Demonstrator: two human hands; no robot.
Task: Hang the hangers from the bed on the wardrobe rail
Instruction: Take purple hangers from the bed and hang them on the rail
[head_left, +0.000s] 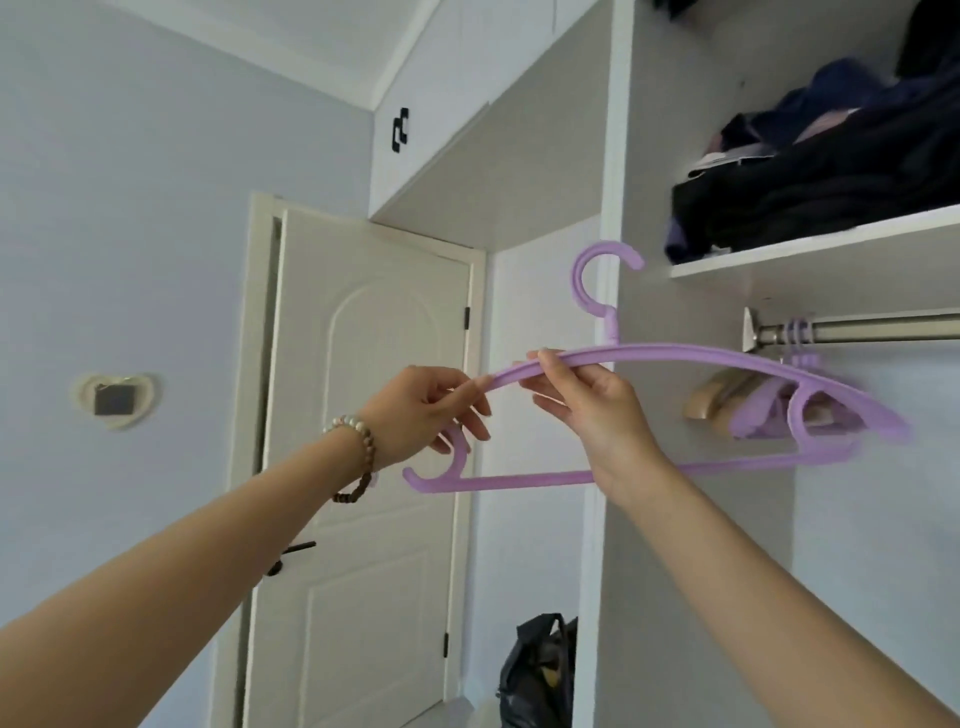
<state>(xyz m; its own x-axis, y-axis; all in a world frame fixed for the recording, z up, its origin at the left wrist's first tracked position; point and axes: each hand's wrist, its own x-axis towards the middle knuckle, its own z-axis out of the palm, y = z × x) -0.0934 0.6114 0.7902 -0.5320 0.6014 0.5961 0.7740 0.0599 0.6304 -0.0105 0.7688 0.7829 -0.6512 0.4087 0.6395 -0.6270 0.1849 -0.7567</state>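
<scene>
A purple plastic hanger (691, 353) is held up in front of the open wardrobe, hook upward and just left of the rail. My right hand (587, 400) pinches its upper arm near the left end. My left hand (431, 410) touches the hanger's left tip with loosely bent fingers. The metal wardrobe rail (883, 330) runs to the right under a shelf. Several purple hangers (800, 338) hang at the rail's left end, partly behind the held hanger. The bed is out of view.
A white shelf (810, 249) above the rail carries a pile of dark clothes (821, 176). The wardrobe's side panel (613, 156) stands left of the rail. A cream door (374, 415) is behind my hands, and a dark bag (540, 670) sits low by the wardrobe.
</scene>
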